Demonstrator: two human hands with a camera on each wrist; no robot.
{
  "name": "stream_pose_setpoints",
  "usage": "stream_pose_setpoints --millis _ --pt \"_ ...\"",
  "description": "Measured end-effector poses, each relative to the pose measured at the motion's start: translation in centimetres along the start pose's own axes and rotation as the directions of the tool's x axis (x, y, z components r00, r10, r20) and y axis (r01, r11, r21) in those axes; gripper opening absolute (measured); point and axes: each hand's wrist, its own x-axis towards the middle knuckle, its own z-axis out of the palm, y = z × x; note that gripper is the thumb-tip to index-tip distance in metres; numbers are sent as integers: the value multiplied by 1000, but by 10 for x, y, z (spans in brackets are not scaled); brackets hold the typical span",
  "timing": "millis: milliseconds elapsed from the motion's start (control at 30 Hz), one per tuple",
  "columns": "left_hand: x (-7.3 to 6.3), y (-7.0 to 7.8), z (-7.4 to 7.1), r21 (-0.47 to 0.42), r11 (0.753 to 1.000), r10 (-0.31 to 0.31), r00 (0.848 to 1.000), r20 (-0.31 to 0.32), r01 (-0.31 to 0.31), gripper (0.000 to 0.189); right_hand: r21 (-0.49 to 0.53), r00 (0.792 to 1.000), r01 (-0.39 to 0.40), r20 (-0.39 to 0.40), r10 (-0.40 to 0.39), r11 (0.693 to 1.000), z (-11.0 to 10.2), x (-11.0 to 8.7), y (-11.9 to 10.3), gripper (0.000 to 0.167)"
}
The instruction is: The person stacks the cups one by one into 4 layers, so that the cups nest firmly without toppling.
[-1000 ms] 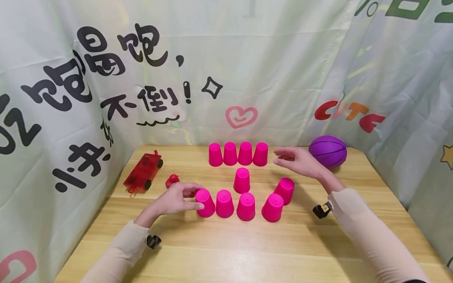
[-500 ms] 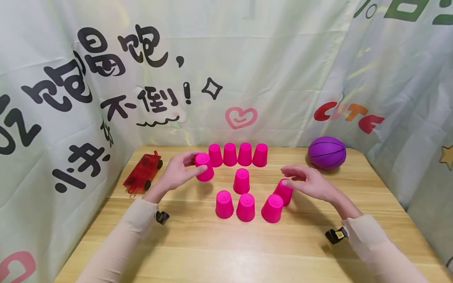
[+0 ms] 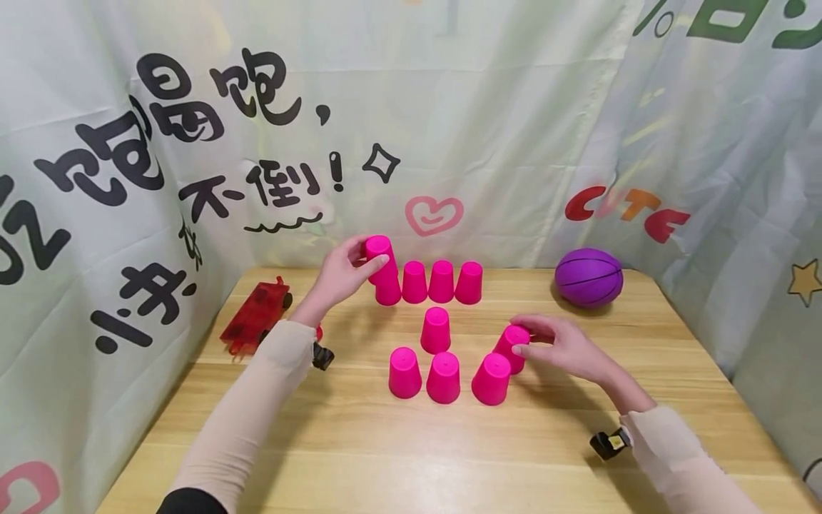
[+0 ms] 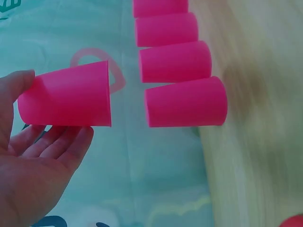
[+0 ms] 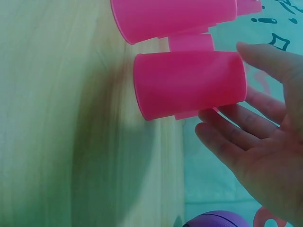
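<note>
My left hand [image 3: 343, 271] grips an upside-down pink plastic cup [image 4: 66, 97] between thumb and fingers, raised above the leftmost cup [image 4: 187, 103] of the back row. In the left wrist view a gap shows between the held cup's rim and that cup's base. On the right, my right hand [image 3: 561, 348] has its thumb and fingers around the upper part of another upside-down cup [image 5: 189, 85], which stands behind the front-right cup [image 3: 491, 380]. Two more cups, one of them a front cup [image 3: 405, 373], stand left of that one. A single middle cup [image 3: 437, 330] stands behind them.
Beyond the middle cup, the back row [image 3: 441, 282] of upside-down cups stands near the curtain [image 3: 514, 143]. A purple ball [image 3: 589, 278] sits at the back right of the wooden table [image 3: 411, 464]. A red toy car [image 3: 257, 319] lies at the left, partly behind my left sleeve.
My left hand has lifted the leftmost front cup and carried it back, over the back row's left end. My right hand has come forward from beside the back row to the right-hand cup.
</note>
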Motion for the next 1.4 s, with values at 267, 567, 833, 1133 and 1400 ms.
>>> stream_pose_setpoints --millis 267,567,833,1133,1400 --pt "22 0 13 -16 1000 -22 999 -34 22 58 2 1000 21 0 -21 1000 3 -2 3 60" --pt "35 -3 22 11 999 -42 999 -29 42 56 15 1000 13 6 -13 1000 3 -3 1 60" --pt "44 -12 30 -17 998 -68 998 -18 68 53 24 1000 8 10 -9 1000 4 -3 2 61" --pt "47 -20 34 15 996 -86 996 -17 86 53 25 1000 8 13 -8 1000 4 -3 2 61" --pt "49 -22 35 26 996 -90 996 -19 91 54 29 1000 6 13 -7 1000 5 -2 1 63"
